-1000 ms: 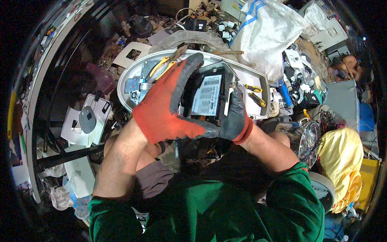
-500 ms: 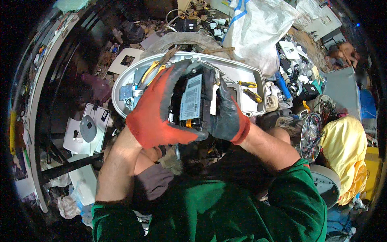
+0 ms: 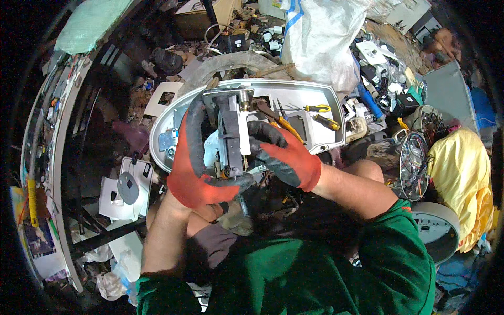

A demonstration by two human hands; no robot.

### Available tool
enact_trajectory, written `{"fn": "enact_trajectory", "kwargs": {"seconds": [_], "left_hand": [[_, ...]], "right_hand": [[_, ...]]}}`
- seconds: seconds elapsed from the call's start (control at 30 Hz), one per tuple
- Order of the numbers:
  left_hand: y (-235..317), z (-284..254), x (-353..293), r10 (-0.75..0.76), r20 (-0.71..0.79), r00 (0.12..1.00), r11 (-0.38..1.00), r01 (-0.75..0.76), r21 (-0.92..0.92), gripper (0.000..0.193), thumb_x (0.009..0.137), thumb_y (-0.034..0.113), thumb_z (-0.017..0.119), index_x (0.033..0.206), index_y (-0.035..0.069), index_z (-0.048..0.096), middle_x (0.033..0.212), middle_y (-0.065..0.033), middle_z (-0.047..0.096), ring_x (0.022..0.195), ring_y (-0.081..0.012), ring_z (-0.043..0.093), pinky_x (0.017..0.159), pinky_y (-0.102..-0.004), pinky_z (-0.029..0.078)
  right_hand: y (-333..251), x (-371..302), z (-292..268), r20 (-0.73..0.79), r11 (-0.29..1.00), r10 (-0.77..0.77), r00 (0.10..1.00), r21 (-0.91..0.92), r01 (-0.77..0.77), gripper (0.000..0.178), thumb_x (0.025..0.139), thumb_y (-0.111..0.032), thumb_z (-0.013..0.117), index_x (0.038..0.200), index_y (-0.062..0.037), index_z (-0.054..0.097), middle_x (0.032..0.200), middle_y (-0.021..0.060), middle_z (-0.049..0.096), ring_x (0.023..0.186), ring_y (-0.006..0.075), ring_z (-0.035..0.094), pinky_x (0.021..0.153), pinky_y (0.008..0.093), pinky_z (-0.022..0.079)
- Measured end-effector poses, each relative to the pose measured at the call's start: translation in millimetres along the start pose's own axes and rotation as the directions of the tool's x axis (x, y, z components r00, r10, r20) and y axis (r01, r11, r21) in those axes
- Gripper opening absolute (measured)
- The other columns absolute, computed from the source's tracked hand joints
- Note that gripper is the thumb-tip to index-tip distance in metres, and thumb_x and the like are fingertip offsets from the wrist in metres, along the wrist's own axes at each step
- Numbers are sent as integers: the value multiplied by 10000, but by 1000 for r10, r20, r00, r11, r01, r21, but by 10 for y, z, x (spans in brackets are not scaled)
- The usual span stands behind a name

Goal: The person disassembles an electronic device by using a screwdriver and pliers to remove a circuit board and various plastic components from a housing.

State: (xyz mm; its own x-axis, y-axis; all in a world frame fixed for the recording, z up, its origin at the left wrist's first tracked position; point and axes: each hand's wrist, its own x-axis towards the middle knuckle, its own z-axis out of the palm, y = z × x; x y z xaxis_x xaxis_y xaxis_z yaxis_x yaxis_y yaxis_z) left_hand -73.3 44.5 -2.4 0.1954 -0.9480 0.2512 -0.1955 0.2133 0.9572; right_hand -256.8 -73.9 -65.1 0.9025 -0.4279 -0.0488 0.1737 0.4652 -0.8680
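Both hands wear red gloves with black fingers. My left hand grips the left side of a black and grey electronic unit, held edge-on and upright over my lap. Its metal top end points away from me. My right hand clasps the unit's right side, fingers curled against it. Behind the unit lies a white oval tray-like shell holding yellow-handled pliers and screwdrivers.
A big white sack stands behind the shell. Scrap electronics and cables are heaped at the upper right. A yellow bag and a round white device lie right. White plastic panels lie left beside a curved white frame.
I have turned the unit from showing its flat labelled face to standing edge-on. Both hands shifted around it and kept hold of it.
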Motion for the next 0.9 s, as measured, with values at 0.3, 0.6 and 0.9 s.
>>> {"fn": "enact_trajectory", "kwargs": {"seconds": [0.3,0.6,0.9], "left_hand": [[-117,16,-63,70,10,997,992,-69,-103,1312,529,264,892,1529,-24,93,1480,-188,368,1368,-309,399,1143,-427,296],[-205,30,-141,-217,-90,972,926,176,-333,1192,647,318,860,1531,7,123,1467,-182,395,1335,-302,439,1123,-448,337],[-238,-96,31,-528,161,834,292,357,-887,868,881,498,666,1529,95,254,1409,-142,488,1261,-302,524,1028,-479,469]], "right_hand": [[-239,-14,179,-84,992,-79,993,-104,70,376,891,-106,676,1235,-47,536,1064,25,619,983,88,547,871,277,476],[-258,-41,225,-143,988,-126,982,-108,111,379,861,-143,738,1171,-51,539,990,16,605,889,71,539,768,254,480],[-277,-148,270,-124,990,-31,992,-138,14,624,762,-39,781,1299,-20,464,1134,51,568,1029,113,566,900,277,470]]}}
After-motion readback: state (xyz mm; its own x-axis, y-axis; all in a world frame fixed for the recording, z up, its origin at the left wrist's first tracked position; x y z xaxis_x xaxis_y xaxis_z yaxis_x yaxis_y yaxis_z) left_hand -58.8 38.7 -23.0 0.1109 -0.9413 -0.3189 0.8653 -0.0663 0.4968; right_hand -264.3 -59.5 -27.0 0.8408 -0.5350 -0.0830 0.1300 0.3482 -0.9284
